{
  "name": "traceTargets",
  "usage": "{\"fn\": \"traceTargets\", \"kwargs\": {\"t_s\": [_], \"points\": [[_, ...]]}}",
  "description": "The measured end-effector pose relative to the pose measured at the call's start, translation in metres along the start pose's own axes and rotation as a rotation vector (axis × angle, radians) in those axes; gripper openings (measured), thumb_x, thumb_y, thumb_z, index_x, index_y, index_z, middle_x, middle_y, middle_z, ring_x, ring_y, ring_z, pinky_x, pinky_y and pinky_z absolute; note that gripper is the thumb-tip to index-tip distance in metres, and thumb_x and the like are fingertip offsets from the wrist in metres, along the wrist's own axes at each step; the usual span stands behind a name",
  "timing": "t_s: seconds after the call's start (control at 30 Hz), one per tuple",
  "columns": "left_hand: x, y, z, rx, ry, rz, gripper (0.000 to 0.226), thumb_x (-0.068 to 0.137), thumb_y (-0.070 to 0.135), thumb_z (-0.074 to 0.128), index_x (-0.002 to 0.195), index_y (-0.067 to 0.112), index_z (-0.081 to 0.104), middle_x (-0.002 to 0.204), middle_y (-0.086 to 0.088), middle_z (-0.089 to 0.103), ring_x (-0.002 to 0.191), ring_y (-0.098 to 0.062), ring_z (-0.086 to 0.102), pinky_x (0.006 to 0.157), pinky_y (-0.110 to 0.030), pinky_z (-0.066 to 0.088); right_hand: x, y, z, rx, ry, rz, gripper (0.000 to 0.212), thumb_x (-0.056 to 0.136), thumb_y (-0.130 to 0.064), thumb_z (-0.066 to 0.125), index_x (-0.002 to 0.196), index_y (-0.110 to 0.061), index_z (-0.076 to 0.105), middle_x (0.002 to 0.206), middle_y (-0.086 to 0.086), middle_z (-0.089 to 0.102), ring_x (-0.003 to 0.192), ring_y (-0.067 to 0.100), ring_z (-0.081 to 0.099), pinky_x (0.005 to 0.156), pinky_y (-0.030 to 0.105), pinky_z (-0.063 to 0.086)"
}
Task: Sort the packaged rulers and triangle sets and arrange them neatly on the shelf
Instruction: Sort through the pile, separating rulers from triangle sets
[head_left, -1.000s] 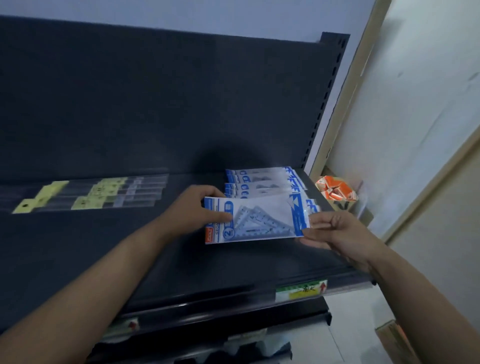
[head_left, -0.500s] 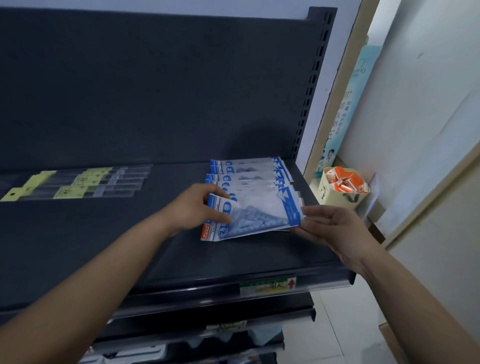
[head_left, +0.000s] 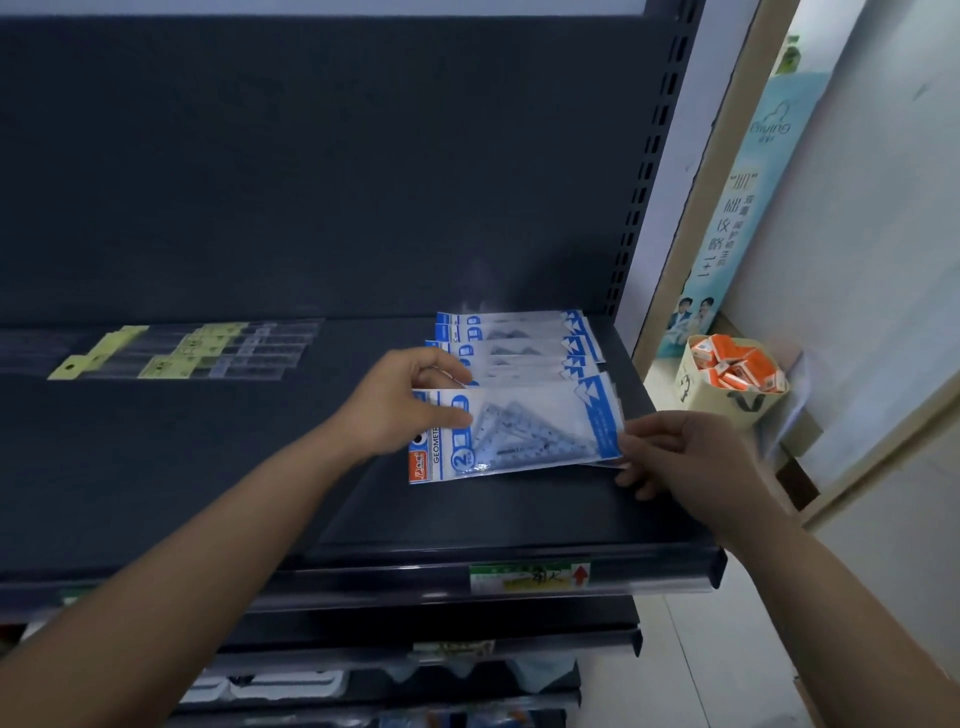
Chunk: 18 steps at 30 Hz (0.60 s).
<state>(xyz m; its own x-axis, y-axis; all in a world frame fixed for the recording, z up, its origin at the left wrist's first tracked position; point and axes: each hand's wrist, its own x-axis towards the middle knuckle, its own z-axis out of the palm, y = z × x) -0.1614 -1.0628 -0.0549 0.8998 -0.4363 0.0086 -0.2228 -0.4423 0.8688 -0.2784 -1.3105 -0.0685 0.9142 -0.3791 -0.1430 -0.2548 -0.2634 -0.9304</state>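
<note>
A blue-and-white triangle set pack (head_left: 524, 431) lies at the front of an overlapping row of like packs (head_left: 519, 338) on the right of the dark shelf (head_left: 208, 467). My left hand (head_left: 400, 405) pinches the front pack's left end, thumb on top. My right hand (head_left: 680, 457) touches its right edge with the fingertips. Several clear packaged rulers (head_left: 208, 351) with yellow header cards lie side by side at the shelf's back left.
The slotted upright (head_left: 644, 171) bounds the shelf on the right. Beyond it stands a beige tub of orange boxes (head_left: 727, 374) and a light-blue poster (head_left: 748, 208). A price label (head_left: 530, 577) sits on the shelf's front rail; lower shelves (head_left: 415, 644) show below.
Both hands have lowered the front triangle pack onto the shelf against the row behind it. The camera has shifted, so more of the right wall shows.
</note>
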Motion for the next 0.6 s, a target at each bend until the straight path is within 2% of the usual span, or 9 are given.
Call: {"fn": "traceTargets", "kwargs": {"t_s": [0.1, 0.17, 0.27, 0.33, 0.37, 0.43, 0.47, 0.5, 0.6], "points": [[0.003, 0.001, 0.007, 0.058, 0.014, 0.060, 0.034, 0.070, 0.002, 0.083, 0.093, 0.019, 0.067, 0.082, 0.006, 0.071, 0.075, -0.008, 0.065, 0.058, -0.022, 0.052, -0.004, 0.004, -0.001, -0.418, 0.144, -0.225, 0.013, 0.086, -0.019, 0.066, 0.098, -0.017, 0.069, 0.081, -0.007, 0.071, 0.071, 0.010, 0.066, 0.064, 0.024, 0.050], [0.005, -0.001, 0.010, 0.133, 0.029, 0.098, 0.034, 0.070, 0.005, 0.083, 0.096, 0.019, 0.066, 0.090, 0.003, 0.071, 0.085, -0.006, 0.066, 0.071, -0.018, 0.053, -0.006, 0.004, -0.002, -0.548, 0.178, -0.331, 0.018, 0.085, -0.021, 0.065, 0.102, -0.022, 0.069, 0.088, -0.008, 0.069, 0.080, 0.009, 0.058, 0.062, 0.021, 0.041], [0.008, -0.005, 0.012, 0.213, 0.031, 0.149, 0.034, 0.071, 0.010, 0.083, 0.095, 0.025, 0.064, 0.094, 0.008, 0.069, 0.088, -0.001, 0.063, 0.073, -0.007, 0.047, -0.005, 0.004, -0.004, -0.569, 0.172, -0.346, 0.017, 0.083, -0.028, 0.066, 0.099, -0.021, 0.069, 0.092, -0.007, 0.066, 0.073, 0.004, 0.049, 0.057, 0.016, 0.032], [0.008, -0.008, 0.011, 0.316, 0.037, 0.193, 0.031, 0.074, 0.020, 0.083, 0.098, 0.027, 0.064, 0.100, 0.011, 0.066, 0.091, 0.001, 0.058, 0.076, -0.004, 0.041, -0.002, 0.004, -0.002, -0.557, 0.202, -0.310, 0.021, 0.084, -0.035, 0.066, 0.096, -0.018, 0.069, 0.094, -0.006, 0.060, 0.073, 0.005, 0.050, 0.055, 0.014, 0.030], [0.007, -0.009, 0.010, 0.389, 0.038, 0.230, 0.031, 0.076, 0.028, 0.080, 0.102, 0.025, 0.064, 0.106, 0.011, 0.065, 0.095, 0.001, 0.056, 0.082, -0.007, 0.040, 0.000, 0.004, 0.000, -0.530, 0.219, -0.284, 0.025, 0.084, -0.036, 0.066, 0.099, -0.016, 0.068, 0.096, -0.006, 0.058, 0.077, 0.005, 0.051, 0.055, 0.013, 0.031], [0.005, -0.011, 0.009, 0.546, -0.021, 0.317, 0.045, 0.082, 0.044, 0.071, 0.119, 0.021, 0.063, 0.124, 0.009, 0.062, 0.116, -0.004, 0.053, 0.102, -0.020, 0.037, 0.005, 0.003, 0.005, -0.441, 0.224, -0.230, 0.031, 0.084, -0.035, 0.067, 0.107, -0.014, 0.065, 0.099, -0.005, 0.060, 0.083, 0.008, 0.054, 0.056, 0.010, 0.034], [0.003, -0.012, 0.010, 0.619, -0.078, 0.346, 0.055, 0.084, 0.052, 0.064, 0.129, 0.021, 0.059, 0.135, 0.009, 0.056, 0.127, -0.005, 0.047, 0.110, -0.025, 0.031, 0.007, 0.002, 0.008, -0.398, 0.205, -0.208, 0.032, 0.084, -0.032, 0.069, 0.110, -0.013, 0.064, 0.102, -0.003, 0.064, 0.084, 0.007, 0.055, 0.057, 0.009, 0.035], [0.001, -0.014, 0.011, 0.672, -0.139, 0.357, 0.063, 0.085, 0.059, 0.056, 0.137, 0.024, 0.052, 0.144, 0.010, 0.048, 0.134, -0.002, 0.038, 0.116, -0.025, 0.024, 0.009, 0.002, 0.011, -0.367, 0.178, -0.191, 0.034, 0.084, -0.028, 0.070, 0.113, -0.013, 0.062, 0.107, -0.002, 0.066, 0.085, 0.007, 0.056, 0.059, 0.007, 0.037], [-0.004, -0.022, 0.015, 0.724, -0.246, 0.305, 0.073, 0.085, 0.069, 0.039, 0.149, 0.035, 0.029, 0.154, 0.019, 0.020, 0.136, 0.012, 0.012, 0.113, -0.013, 0.005, 0.015, -0.003, 0.020, -0.376, 0.127, -0.170, 0.044, 0.084, -0.019, 0.070, 0.125, -0.013, 0.056, 0.122, 0.002, 0.064, 0.096, 0.011, 0.059, 0.072, 0.011, 0.042]]}}
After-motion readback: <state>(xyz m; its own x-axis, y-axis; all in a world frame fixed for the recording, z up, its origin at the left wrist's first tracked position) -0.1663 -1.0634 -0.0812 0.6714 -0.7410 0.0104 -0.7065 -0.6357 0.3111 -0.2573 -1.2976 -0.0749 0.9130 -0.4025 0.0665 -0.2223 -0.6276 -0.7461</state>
